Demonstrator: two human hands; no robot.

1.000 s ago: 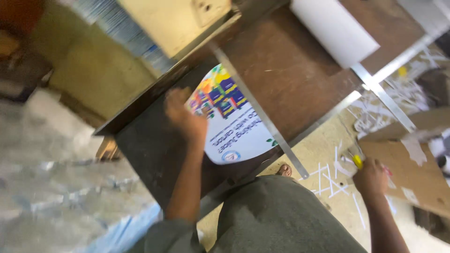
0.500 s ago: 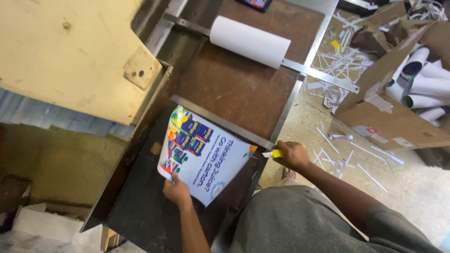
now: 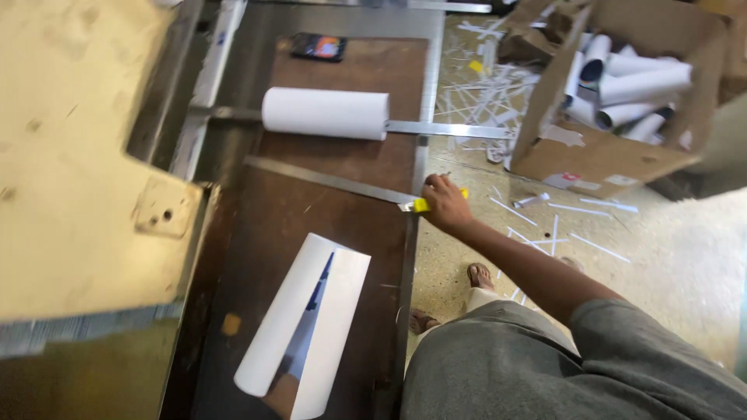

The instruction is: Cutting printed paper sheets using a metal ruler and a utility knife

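My right hand (image 3: pixel 445 204) is at the right edge of the brown worktable (image 3: pixel 350 225), closed around a yellow utility knife (image 3: pixel 420 205). The knife's tip is at the end of a long metal ruler (image 3: pixel 331 181) that lies slanted across the table. A white sheet (image 3: pixel 307 323) with colour print on its inner side lies curled up at the near end of the table. My left hand (image 3: pixel 280 400) is mostly hidden under the curl at the bottom edge and holds it.
A rolled white sheet (image 3: pixel 325 113) rests on a second metal bar (image 3: pixel 447 130) farther back, with a small dark flat object (image 3: pixel 319 47) beyond it. A cardboard box (image 3: pixel 591 159) of white rolls stands on the floor to the right among paper strips (image 3: pixel 486 74). A yellowish board (image 3: pixel 70 155) is on the left.
The printed sheet has curled up, white side out, over my left hand. My right hand with the knife has moved up to the ruler's end. The camera has swung.
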